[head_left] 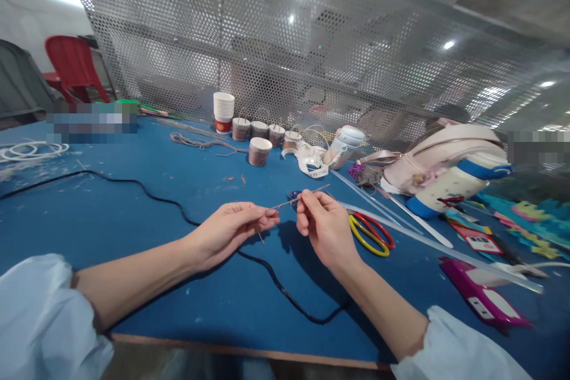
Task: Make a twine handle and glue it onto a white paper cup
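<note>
Above the blue table [133, 214], my left hand [234, 227] and my right hand [323, 224] both pinch a thin brownish cord or stick [289, 202] stretched between them. The left fingers close on its near end. The right fingers close on it further along, and its far tip pokes out beyond them toward the back right. Both hands hover a little over the table, roughly in its middle. Just right of my right hand lie a yellow ring and a red ring [371, 231], overlapping flat on the table.
A black cable [178, 209] snakes across the table under my hands. At the back stand stacked paper cups [223, 111], small tubs [260, 151], ribbon and a white bottle [458, 184]. Clear plastic strips [414, 231], coloured packets and a perforated metal screen [285, 41] lie right and behind.
</note>
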A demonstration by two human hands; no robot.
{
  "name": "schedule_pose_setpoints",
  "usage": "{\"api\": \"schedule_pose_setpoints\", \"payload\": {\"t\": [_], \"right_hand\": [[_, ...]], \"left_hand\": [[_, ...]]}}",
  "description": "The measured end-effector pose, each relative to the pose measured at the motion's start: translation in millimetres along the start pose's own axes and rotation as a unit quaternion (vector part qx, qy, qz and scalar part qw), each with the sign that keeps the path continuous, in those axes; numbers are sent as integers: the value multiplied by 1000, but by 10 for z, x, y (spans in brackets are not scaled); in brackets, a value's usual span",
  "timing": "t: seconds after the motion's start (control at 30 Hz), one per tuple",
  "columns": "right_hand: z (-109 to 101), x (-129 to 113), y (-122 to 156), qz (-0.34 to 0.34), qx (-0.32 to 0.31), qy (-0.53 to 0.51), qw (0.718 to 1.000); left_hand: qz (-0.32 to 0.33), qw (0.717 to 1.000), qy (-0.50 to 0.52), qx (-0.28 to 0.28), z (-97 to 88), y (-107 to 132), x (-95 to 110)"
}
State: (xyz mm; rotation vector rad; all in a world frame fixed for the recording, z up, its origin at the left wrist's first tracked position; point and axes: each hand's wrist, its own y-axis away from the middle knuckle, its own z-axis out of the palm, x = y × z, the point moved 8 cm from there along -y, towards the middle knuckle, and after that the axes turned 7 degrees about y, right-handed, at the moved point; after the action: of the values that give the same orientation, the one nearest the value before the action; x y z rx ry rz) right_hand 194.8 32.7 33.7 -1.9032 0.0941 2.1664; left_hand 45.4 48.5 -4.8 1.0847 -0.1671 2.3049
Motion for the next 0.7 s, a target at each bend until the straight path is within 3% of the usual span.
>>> {"api": "schedule_pose_setpoints", "payload": {"t": [0.13, 0.33, 0.7], "right_hand": [[-24, 23, -6, 10, 12, 2, 1000], [100, 7, 36, 18, -56, -17, 998], [0, 28, 29, 14, 6, 14, 1000]], "left_hand": [[-2, 1000, 3, 2, 22, 9, 10], [-4, 1000, 3, 16, -12, 11, 5], [0, 1000, 4, -1, 36, 36, 18]]}}
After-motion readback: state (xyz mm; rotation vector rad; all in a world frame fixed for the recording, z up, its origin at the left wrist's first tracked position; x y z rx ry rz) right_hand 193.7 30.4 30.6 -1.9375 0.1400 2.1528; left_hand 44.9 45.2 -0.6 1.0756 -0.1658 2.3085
